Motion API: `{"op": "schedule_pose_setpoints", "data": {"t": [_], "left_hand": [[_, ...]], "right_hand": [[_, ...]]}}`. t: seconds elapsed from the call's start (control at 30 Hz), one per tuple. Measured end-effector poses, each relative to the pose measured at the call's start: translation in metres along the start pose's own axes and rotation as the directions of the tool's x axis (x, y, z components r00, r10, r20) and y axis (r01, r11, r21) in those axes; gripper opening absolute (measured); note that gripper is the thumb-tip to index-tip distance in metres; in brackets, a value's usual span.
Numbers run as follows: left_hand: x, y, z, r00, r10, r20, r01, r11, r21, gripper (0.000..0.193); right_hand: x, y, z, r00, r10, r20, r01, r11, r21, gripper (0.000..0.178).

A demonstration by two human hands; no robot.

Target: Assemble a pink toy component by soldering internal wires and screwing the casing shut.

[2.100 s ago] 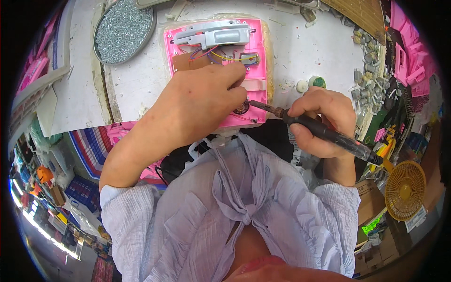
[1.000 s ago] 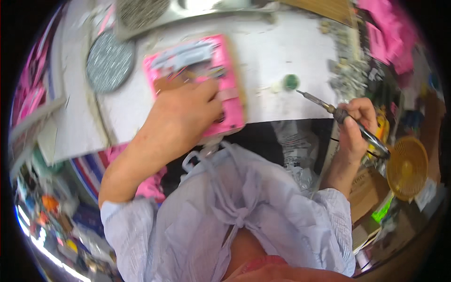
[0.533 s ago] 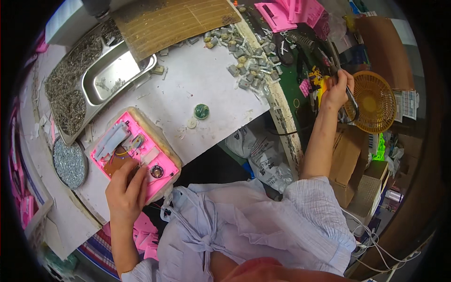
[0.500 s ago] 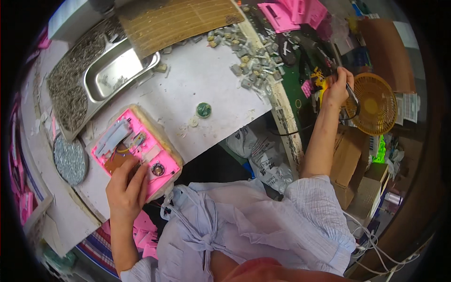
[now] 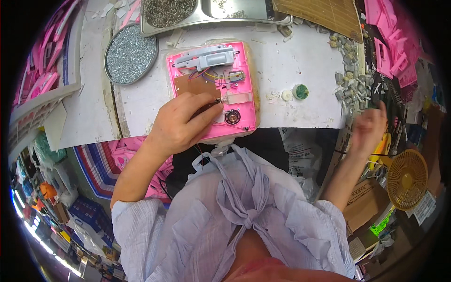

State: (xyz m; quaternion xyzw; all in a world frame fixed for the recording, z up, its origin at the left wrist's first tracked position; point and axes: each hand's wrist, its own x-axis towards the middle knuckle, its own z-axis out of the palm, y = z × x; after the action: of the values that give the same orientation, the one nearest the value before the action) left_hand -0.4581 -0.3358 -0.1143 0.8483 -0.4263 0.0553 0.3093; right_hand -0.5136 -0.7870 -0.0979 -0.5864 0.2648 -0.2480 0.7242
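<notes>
Here, the left hand (image 5: pixel 181 121) touches the brown board (image 5: pixel 195 85) in the pink casing (image 5: pixel 243 61), its grip unclear; whether the blurred right hand (image 5: pixel 369 129) is closed, I cannot tell

The left hand (image 5: pixel 181 123) angles inward, fingers bent — the right hand (image 5: pixel 369 130) out wide, blurred.

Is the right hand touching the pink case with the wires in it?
Apart. The head view shows it plainly: white tabletop lies between the right hand, off to the right, and the pink case.
</notes>
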Motion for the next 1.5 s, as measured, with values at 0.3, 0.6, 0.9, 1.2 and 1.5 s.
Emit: {"op": "schedule_pose_setpoints", "data": {"t": [0.3, 0.6, 0.9, 1.2, 1.5], "left_hand": [[-0.004, -0.004, -0.004, 0.998, 0.038, -0.057, -0.035, 0.999, 0.038, 0.044], [0.006, -0.005, 0.001, 0.998, 0.059, -0.013, -0.058, 0.997, 0.056, 0.043], [0.018, 0.007, 0.006, 0.997, 0.04, -0.065, -0.041, 0.999, -0.01, 0.035], [-0.012, 0.012, -0.012, 0.988, -0.059, -0.145, 0.074, 0.992, 0.097, 0.039], [-0.013, -0.017, -0.003, 0.961, -0.098, -0.259, 0.102, 0.995, -0.001, 0.032]], "right_hand": [[-0.121, 0.054, 0.159, 0.344, -0.236, 0.909, 0.859, 0.47, -0.203, 0.024], [-0.116, 0.053, 0.165, 0.283, -0.177, 0.942, 0.903, 0.38, -0.2, 0.02], [0.275, -0.083, 0.025, 0.782, -0.502, 0.37, 0.321, -0.184, -0.929, 0.05], [0.404, -0.053, 0.013, 0.824, -0.446, 0.35, 0.059, -0.546, -0.835, 0.03], [0.577, -0.248, -0.165, 0.807, -0.583, 0.092, 0.361, 0.365, -0.858, 0.033]]}}
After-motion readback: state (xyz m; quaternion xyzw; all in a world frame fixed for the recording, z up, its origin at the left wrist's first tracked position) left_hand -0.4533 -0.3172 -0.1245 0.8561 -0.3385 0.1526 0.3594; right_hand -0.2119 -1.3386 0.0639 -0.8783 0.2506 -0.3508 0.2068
